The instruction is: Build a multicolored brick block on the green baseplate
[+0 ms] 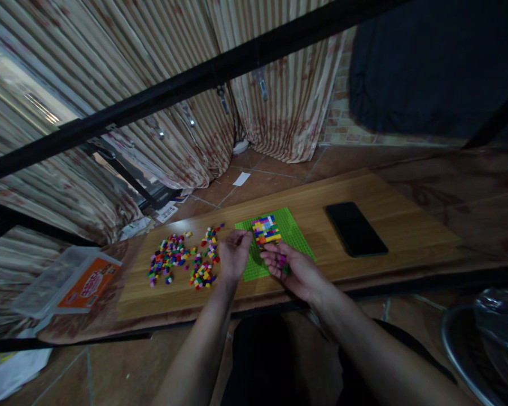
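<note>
A green baseplate (298,237) lies on the wooden board, with a patch of small multicoloured building bricks (266,228) pressed onto it. My left hand (235,255) is over the plate's left side, its fingertips pinched together beside the patch. Whatever is between those fingertips is too small to make out. Just below the patch, my right hand (294,266) is turned partly palm up with its fingers curled. A few loose bricks (283,261), magenta and green, sit in that palm. Left of my left hand, loose bricks (169,255) of many colours are spread in heaps.
A black phone (356,228) lies on the wooden board (389,208), right of the plate. At the left end stands a clear plastic box (46,282) with an orange label. A dark metal bar (165,90) crosses above the board, before striped curtains (279,113).
</note>
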Demonstrator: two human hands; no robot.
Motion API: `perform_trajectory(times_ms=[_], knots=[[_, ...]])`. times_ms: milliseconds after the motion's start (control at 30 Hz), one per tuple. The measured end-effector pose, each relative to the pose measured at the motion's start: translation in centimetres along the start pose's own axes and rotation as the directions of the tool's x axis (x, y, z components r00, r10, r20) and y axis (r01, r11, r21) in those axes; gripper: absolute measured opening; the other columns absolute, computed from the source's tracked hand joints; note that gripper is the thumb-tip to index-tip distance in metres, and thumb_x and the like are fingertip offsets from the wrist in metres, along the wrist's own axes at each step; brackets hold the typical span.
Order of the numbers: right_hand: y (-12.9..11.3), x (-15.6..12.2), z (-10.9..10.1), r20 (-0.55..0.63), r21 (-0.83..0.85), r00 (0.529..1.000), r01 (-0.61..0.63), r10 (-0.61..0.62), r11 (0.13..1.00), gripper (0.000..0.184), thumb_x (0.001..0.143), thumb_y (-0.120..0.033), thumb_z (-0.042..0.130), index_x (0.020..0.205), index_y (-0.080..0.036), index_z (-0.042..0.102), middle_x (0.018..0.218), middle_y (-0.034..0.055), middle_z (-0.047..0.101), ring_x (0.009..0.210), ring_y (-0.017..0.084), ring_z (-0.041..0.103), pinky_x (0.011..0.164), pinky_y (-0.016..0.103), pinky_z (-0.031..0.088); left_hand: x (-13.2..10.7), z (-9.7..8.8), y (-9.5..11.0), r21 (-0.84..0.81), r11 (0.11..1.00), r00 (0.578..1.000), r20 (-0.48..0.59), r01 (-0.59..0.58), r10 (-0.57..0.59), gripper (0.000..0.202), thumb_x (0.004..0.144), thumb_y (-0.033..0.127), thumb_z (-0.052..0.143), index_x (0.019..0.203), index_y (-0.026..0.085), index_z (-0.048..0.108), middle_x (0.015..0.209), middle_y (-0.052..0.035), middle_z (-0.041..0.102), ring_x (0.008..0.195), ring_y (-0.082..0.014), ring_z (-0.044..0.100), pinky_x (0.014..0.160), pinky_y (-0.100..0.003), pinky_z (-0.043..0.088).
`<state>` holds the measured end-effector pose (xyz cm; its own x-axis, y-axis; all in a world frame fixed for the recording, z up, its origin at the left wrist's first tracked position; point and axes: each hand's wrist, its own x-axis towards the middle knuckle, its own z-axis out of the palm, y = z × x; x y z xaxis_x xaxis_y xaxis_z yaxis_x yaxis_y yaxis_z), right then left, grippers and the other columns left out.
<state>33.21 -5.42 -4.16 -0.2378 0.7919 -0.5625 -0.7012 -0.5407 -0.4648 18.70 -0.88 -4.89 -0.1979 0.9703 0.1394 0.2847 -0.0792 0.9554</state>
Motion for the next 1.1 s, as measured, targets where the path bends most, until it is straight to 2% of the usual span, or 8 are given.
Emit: perform_trajectory(times_ms=[333, 533, 767, 900, 1100], knots=[[0.1, 0.2, -0.3, 0.023, 0.002, 1.0, 0.016, -0.016, 1.0, 0.025, 0.094, -0.022, 0.05, 0.085, -0.014, 0.072, 0.069, 0.0054, 0.072, 0.056, 0.009, 0.06, 0.052, 0.018, 0.047, 0.1, 0.8, -0.5, -0.2, 0.977, 0.994, -0.059, 0.077, -0.091, 0.014, 0.069, 0.022, 0.068, 0.082, 0.015, 0.069, 0.078, -0.0017, 0.07, 0.071, -0.0126, 0.062, 0.069, -0.024, 0.047], [0.1, 0.3, -0.3, 0.024, -0.011, 1.0, 0.018, -0.018, 1.0, 0.024, 0.093, -0.023, 0.051, 0.086, -0.015, 0.072, 0.07, 0.005, 0.072, 0.055, 0.008, 0.059, 0.051, 0.019, 0.046, 0.5, 0.7, -1.3, -0.094, 0.996, 0.999, -0.045, 0.007, -0.011, 0.013, 0.075, 0.024, 0.064, 0.084, 0.015, 0.068, 0.083, -0.0056, 0.073, 0.075, -0.0157, 0.067, 0.071, -0.027, 0.051], [-0.1, -0.1, 0.0, 0.003, -0.028, 1.0, 0.024, -0.024, 0.999, 0.026, 0.094, -0.022, 0.049, 0.083, -0.013, 0.071, 0.069, 0.0057, 0.072, 0.055, 0.008, 0.059, 0.051, 0.017, 0.046, 0.3, 0.8, -1.5, 0.063, 0.994, 0.995, -0.024, -0.09, 0.092, 0.015, 0.08, 0.028, 0.062, 0.084, 0.017, 0.072, 0.086, -0.0056, 0.074, 0.08, -0.0166, 0.067, 0.075, -0.027, 0.05], [-0.1, -0.1, 0.0, 0.001, -0.024, 1.0, 0.022, -0.022, 0.999, 0.025, 0.094, -0.021, 0.05, 0.082, -0.013, 0.071, 0.069, 0.0057, 0.072, 0.054, 0.008, 0.058, 0.051, 0.018, 0.045, 0.4, 1.2, -1.3, 0.038, 0.997, 0.997, -0.042, -0.069, 0.07, 0.013, 0.077, 0.027, 0.065, 0.081, 0.018, 0.074, 0.083, -0.0039, 0.074, 0.078, -0.0161, 0.067, 0.076, -0.028, 0.05], [-0.1, -0.1, -0.1, 0.017, -0.012, 0.999, 0.03, -0.03, 0.999, 0.024, 0.093, -0.02, 0.05, 0.082, -0.014, 0.071, 0.068, 0.005, 0.072, 0.054, 0.008, 0.058, 0.049, 0.017, 0.045, 0.7, 1.6, -0.8, -0.088, 0.995, 0.997, -0.06, 0.036, -0.042, 0.009, 0.07, 0.025, 0.07, 0.073, 0.017, 0.073, 0.075, -0.0021, 0.072, 0.072, -0.0152, 0.064, 0.074, -0.028, 0.049]])
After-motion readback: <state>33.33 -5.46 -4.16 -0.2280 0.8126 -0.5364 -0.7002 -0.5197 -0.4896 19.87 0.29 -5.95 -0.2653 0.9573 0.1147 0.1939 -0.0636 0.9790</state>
